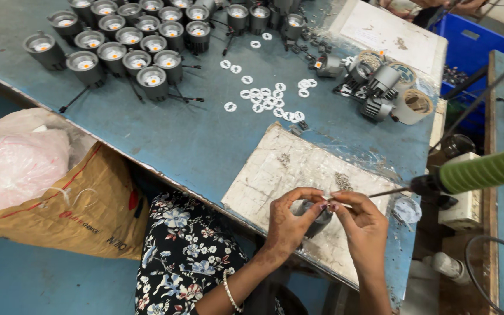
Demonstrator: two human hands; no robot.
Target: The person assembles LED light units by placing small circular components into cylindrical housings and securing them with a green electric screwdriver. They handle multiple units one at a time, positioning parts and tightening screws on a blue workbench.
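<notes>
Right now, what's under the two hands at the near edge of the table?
A worn whitish board lies on the blue table beneath them. The left hand wraps a small grey lamp housing; the right hand pinches at its top. The fingers cover the housing's face.

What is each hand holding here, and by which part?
The left hand wraps the side of a small grey cylindrical lamp housing. The right hand pinches at its top edge with its fingertips; whether they hold a small part cannot be told.
</notes>
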